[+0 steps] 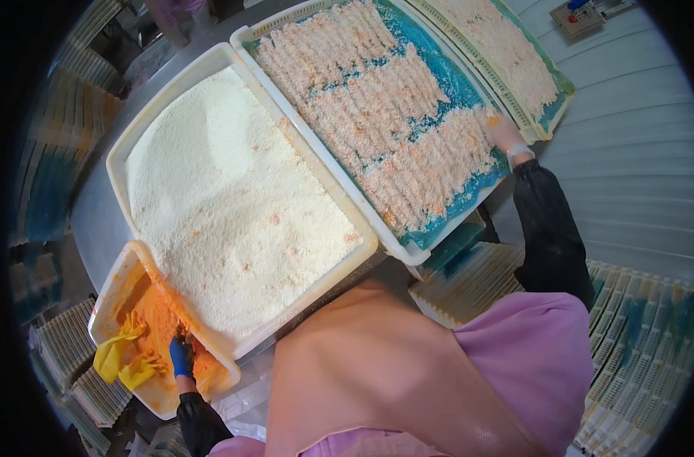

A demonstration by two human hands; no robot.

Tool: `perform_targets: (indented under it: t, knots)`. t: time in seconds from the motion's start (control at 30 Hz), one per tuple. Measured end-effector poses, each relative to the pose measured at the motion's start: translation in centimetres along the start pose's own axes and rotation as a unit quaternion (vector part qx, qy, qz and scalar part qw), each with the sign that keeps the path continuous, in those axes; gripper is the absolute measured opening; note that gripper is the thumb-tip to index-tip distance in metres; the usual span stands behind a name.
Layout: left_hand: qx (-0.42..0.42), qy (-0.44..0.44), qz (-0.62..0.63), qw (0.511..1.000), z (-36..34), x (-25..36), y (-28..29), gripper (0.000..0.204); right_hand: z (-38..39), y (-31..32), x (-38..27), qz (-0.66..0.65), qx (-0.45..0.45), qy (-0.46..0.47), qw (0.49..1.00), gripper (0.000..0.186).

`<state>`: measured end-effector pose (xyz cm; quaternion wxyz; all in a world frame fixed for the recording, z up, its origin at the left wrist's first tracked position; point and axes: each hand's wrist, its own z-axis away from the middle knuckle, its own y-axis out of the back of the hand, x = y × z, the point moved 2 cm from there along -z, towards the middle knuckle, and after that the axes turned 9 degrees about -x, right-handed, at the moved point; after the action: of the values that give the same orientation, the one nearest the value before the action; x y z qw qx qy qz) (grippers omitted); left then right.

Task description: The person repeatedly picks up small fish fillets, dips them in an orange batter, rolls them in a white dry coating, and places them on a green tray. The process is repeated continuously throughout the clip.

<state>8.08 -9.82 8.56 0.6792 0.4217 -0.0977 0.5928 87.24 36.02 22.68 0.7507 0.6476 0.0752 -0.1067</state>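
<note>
My left hand (182, 356), in a blue glove, reaches into a tub (223, 378) of orange batter (158, 312). Batter coats its fingers, so their pose is unclear. Beside it, yellow rubber gloves (117, 359) smeared with batter hang over the tub's left rim. My right hand (504, 134), in a clear glove, is at the right end of the nearest row of crumb-coated strips (430, 171). Its fingers are drawn together with an orange patch at the tips; what they hold blends into the crumbs. The strips lie in three rows on a blue-lined tray (398, 247).
A large white bin (168, 179) of pale crumbs stands between tub and tray, with a few orange clumps. Another crumb-filled tray (507, 57) lies at the far right. Stacked trays (644, 343) stand at lower right and left (76, 335). Part of another person (175, 19) shows at the top.
</note>
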Motion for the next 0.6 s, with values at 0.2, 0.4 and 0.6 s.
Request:
perform_targets:
  t: [0.2,0.4,0.6]
  knots:
    - [0.098,-0.076,-0.292,0.948,2.7,0.5,0.1,0.025,0.3,-1.6,2.6,-0.155,-0.055,-0.061,0.985,0.037]
    - [0.005,-0.021,-0.175,0.984,1.6,-6.0,2.5,0.027,-1.0,-2.8,2.4,-0.412,-0.072,-0.025,0.908,0.038]
    - [0.106,-0.002,0.203,0.973,3.8,6.9,0.0,0.029,2.4,-1.7,4.9,-0.421,-0.092,-0.046,0.901,0.037]
